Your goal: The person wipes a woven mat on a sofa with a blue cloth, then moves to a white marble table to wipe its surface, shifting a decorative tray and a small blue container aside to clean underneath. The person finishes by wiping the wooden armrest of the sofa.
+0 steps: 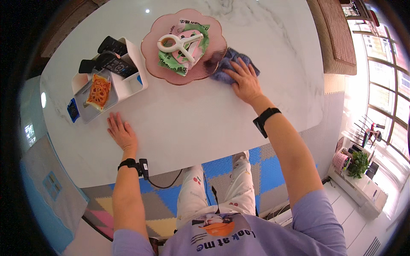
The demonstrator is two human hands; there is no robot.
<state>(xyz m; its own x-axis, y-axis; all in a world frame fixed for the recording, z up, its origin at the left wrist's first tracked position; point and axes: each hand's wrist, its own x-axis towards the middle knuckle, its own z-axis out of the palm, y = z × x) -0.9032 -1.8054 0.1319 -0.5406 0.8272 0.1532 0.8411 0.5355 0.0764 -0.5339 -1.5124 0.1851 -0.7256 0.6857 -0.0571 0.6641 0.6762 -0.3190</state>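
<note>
Under my right hand (245, 81) a dark blue cloth (224, 72) is pressed onto the white marbled table (179, 124), close beside a pink scalloped glass bowl (153, 60). Inside the bowl lie a white Y-shaped peeler-like tool (175, 44) and a green-and-pink package (173, 65) bearing writing. My left hand (123, 132) rests flat on the tabletop with its fingers apart, holding nothing. Just beyond its fingertips stands a white desktop organizer (141, 76), which holds black remote controls (118, 65) and a packaged lotus-root snack (98, 92).
A small blue-and-black packet (73, 110) lies at the organizer's left side. At the upper right is a brown cushioned seat (336, 41). A low white cabinet (358, 188) with a green plant (358, 164) stands by the window. Foam mats (272, 169) cover the floor below.
</note>
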